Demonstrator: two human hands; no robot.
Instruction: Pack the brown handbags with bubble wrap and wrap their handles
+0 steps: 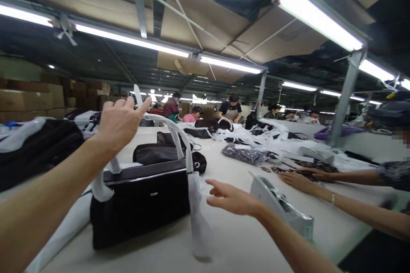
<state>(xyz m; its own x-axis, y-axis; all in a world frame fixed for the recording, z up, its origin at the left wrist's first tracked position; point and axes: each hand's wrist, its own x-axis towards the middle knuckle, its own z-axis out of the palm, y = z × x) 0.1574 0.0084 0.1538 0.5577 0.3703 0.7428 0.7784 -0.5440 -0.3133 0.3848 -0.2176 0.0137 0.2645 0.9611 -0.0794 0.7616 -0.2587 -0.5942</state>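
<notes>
Pinching the white strip [137,94] with our left hand [119,123], right hand [232,198] fingers spread, we should steady the black bag [141,211] well inside the right edge of the bench [246,243].

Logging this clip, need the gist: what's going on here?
A person works at a dark handbag standing on a pale table. Their left hand is raised by its wrapped handle; whether it grips it is unclear. Their open right hand is beside the white wrapping hanging at the bag's side. To the right are what looks like a tape dispenser and a co-worker's hands.
</notes>
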